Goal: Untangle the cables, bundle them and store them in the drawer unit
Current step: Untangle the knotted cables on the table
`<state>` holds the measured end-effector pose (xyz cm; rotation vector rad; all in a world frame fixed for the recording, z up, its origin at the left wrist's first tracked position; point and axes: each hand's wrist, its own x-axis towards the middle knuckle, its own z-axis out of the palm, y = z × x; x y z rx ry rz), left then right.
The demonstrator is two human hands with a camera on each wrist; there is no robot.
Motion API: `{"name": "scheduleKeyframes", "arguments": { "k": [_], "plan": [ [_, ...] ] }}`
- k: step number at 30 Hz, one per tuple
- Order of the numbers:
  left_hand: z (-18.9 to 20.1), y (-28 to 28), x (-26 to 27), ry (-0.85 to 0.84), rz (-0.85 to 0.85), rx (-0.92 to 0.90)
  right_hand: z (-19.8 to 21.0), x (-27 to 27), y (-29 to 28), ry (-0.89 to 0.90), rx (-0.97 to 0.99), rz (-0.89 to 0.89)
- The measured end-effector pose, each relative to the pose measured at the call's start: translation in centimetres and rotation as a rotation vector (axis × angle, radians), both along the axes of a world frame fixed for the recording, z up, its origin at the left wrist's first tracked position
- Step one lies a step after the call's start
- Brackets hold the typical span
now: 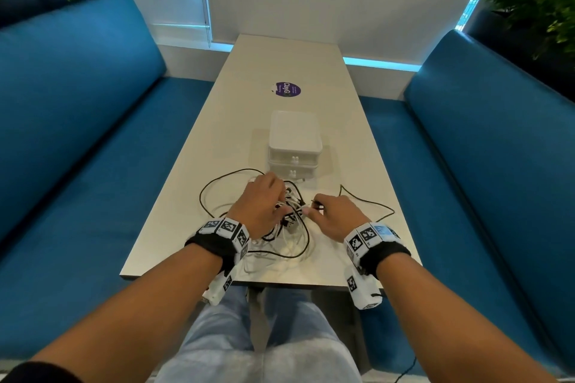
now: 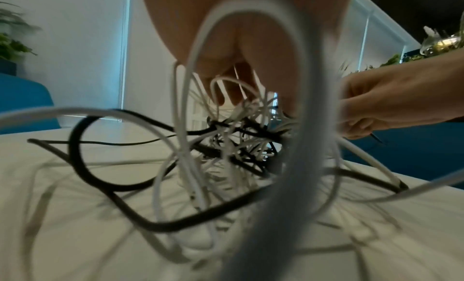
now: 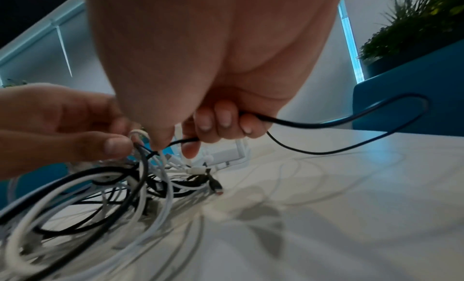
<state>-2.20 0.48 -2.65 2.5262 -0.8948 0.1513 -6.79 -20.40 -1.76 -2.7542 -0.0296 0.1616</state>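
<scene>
A tangle of black and white cables [image 1: 286, 227] lies on the near part of the white table [image 1: 336, 146]. My left hand [image 1: 264, 205] reaches into the knot [image 2: 238, 144] from above, its fingers [image 3: 110, 146] pinching cable loops. My right hand [image 1: 334, 214] sits just right of the knot with fingers [image 3: 220, 124] curled round a thin black cable [image 3: 351, 124] that loops away to the right. The white two-drawer unit [image 1: 294, 146] stands just beyond the cables, both drawers closed.
A purple round sticker [image 1: 287, 89] lies further back on the table. Blue sofa benches [image 1: 77, 134] flank both long sides. Potted plants [image 1: 538, 9] stand behind the backrests. The table's near edge [image 1: 249, 280] is just behind my wrists.
</scene>
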Motion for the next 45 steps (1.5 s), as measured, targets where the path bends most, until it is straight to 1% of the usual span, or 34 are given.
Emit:
{"name": "scheduleKeyframes", "arguments": {
  "k": [2,3,5,8,10,15,16,20,23,27,29,31,34,42,45],
  "plan": [
    [-0.2,-0.2,-0.1,0.015,-0.020,0.125,0.0,0.0,0.6,0.009,0.015,0.027],
    [-0.3,-0.1,-0.2,0.028,-0.034,0.152,-0.1,0.1,0.7,0.013,0.020,0.043],
    [-0.7,0.3,-0.4,0.065,-0.065,0.179,-0.4,0.1,0.7,0.021,0.043,0.055],
    [-0.6,0.7,-0.4,0.157,-0.102,0.211,-0.7,0.0,0.5,0.039,0.082,0.025],
    [-0.4,0.8,-0.4,0.184,-0.108,0.215,-0.6,-0.1,0.6,0.045,0.092,0.008],
    [0.0,0.9,-0.4,0.285,0.004,0.116,-0.6,-0.3,-0.4,0.080,0.031,-0.042],
    [0.1,1.1,-0.3,0.280,0.004,0.119,-0.6,-0.3,-0.6,0.091,0.017,-0.058],
    [0.1,1.2,-0.2,0.150,-0.036,0.243,-0.7,-0.4,-0.4,0.077,-0.056,-0.085],
    [0.8,0.9,-0.6,0.059,-0.053,0.303,-0.7,-0.4,-0.1,0.036,-0.072,-0.097],
    [0.9,0.8,-1.2,-0.159,-0.087,0.426,-0.5,-0.7,-0.1,0.036,-0.099,-0.089],
    [0.9,0.7,-1.4,-0.229,-0.102,0.490,-0.5,-0.7,-0.1,0.034,-0.117,-0.084],
    [0.7,0.6,-1.4,-0.250,-0.113,0.530,-0.5,-0.6,-0.3,0.041,-0.129,-0.087],
    [0.6,0.3,-1.4,-0.261,-0.124,0.536,-0.5,-0.7,-0.4,0.057,-0.104,-0.093],
    [1.0,0.1,-1.4,-0.252,-0.096,0.471,-0.8,-0.8,-0.3,0.064,-0.097,-0.082],
    [0.9,0.2,-1.2,-0.363,-0.110,0.459,-0.6,-0.6,-0.3,0.076,-0.121,-0.072]
  ]
}}
